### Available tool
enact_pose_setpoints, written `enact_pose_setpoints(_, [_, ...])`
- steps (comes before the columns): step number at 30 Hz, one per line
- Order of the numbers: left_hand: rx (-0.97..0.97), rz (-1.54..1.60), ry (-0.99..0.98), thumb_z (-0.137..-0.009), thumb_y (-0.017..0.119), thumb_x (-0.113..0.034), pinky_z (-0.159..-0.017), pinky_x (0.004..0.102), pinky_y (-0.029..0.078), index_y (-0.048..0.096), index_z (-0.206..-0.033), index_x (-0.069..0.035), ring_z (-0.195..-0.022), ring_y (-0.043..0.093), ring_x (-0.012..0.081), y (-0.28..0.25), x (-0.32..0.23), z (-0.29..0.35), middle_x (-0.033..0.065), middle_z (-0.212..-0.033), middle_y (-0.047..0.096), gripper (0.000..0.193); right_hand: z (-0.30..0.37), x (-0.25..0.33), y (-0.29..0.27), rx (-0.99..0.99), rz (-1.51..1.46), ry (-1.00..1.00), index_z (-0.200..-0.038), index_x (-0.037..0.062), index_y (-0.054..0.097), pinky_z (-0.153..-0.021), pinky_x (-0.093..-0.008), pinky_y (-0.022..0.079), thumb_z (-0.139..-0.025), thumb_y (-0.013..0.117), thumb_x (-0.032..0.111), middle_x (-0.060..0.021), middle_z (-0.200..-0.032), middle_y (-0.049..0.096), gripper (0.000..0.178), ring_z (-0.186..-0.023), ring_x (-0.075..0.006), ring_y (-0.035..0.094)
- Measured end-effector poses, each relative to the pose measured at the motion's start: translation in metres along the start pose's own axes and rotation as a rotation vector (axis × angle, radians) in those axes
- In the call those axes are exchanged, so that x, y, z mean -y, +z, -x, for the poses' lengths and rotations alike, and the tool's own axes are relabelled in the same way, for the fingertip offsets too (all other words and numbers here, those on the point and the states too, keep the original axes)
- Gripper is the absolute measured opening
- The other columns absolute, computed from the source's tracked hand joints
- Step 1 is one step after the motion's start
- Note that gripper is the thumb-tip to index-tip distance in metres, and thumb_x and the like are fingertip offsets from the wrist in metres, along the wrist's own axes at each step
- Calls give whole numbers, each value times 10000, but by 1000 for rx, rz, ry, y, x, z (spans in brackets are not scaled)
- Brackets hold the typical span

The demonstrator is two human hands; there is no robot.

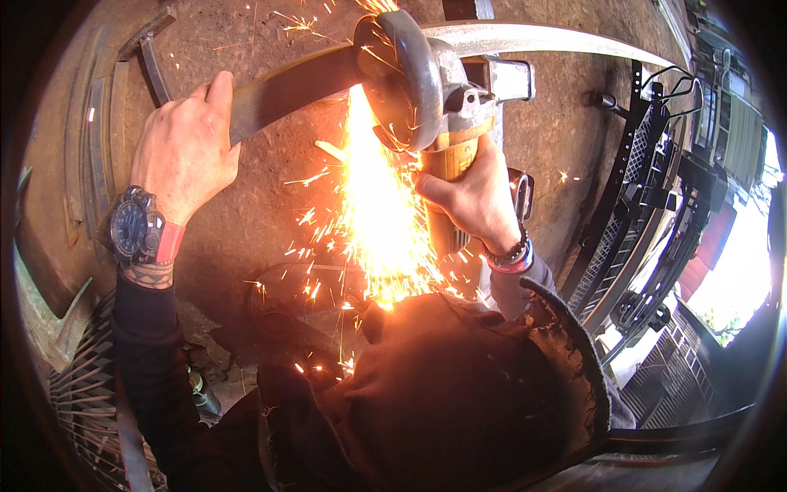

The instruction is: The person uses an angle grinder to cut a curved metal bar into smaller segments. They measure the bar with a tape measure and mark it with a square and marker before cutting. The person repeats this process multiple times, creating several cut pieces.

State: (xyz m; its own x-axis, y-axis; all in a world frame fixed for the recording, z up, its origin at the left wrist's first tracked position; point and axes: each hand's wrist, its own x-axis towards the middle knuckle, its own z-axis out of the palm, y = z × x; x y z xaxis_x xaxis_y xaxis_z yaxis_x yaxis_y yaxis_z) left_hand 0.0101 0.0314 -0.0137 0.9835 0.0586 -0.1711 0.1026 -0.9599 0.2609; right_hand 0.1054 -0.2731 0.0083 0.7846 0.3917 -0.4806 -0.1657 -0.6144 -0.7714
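My right hand [478,195] is wrapped round the yellow body of an angle grinder [453,158], with its dark round guard turned toward the left. From the disc side, a thick stream of bright sparks pours down toward my dark clothing. My left hand [187,141] grips the near-left end of a flat dark metal bar [291,92], whose other end meets the grinder's guard. Glare and the guard hide the exact contact point between disc and bar. A watch [131,225] sits on my left wrist.
A long curved pale metal strip [549,39] runs behind the grinder to the right. Black metal frames with mesh panels [627,193] stand along the right. Lengths of metal bar [97,156] lie at the left, and a wire rack [82,394] is at lower left.
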Motion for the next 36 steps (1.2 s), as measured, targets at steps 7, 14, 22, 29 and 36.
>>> enact_pose_setpoints(7, [-23, -19, 13, -733, 794, -96, -736, 475, 567, 492, -1041, -12, -832, 685, 418, -2, 0, 3, 224, -917, 672, 440, -3, 0, 1, 8, 7, -23, -1209, -36, 560, -853, -342, 558, -682, 791, 129, -151, -1048, 723, 598, -932, -198, 703])
enact_pose_setpoints(14, [-24, -18, 23, -728, 794, -95, -736, 467, 566, 486, -1044, -18, -859, 685, 405, -1, -2, 0, 214, -937, 674, 448, 4, 5, -5, -22, 47, -24, -1157, -39, 590, -835, -348, 560, -668, 795, 127, -147, -1008, 730, 555, -915, -195, 705])
enact_pose_setpoints(22, [-88, -112, 1, -786, 786, -173, -758, 462, 565, 500, -1184, -33, -884, 690, 374, 12, -7, 7, 175, -1012, 687, 510, 25, 5, -30, -48, -56, -177, -1078, -27, 627, -697, -287, 558, -696, 799, 41, -57, -882, 698, 425, -769, -150, 674])
enact_pose_setpoints(29, [361, 477, -131, -802, 828, -367, -717, 424, 521, 645, -921, 7, -823, 688, 374, -14, 9, -27, 219, -891, 689, 433, 33, -9, -35, -10, -89, 21, -1216, -21, 574, -906, -344, 530, -636, 815, 117, -119, -1081, 687, 643, -965, -200, 657])
enact_pose_setpoints(36, [-31, 91, -91, -781, 835, -384, -645, 421, 557, 668, -955, -30, -697, 716, 323, -3, -10, 0, 163, -727, 700, 428, 33, -10, -28, 20, -4, 4, -1163, -5, 572, -817, -337, 545, -638, 836, 109, -78, -985, 666, 598, -872, -171, 638])
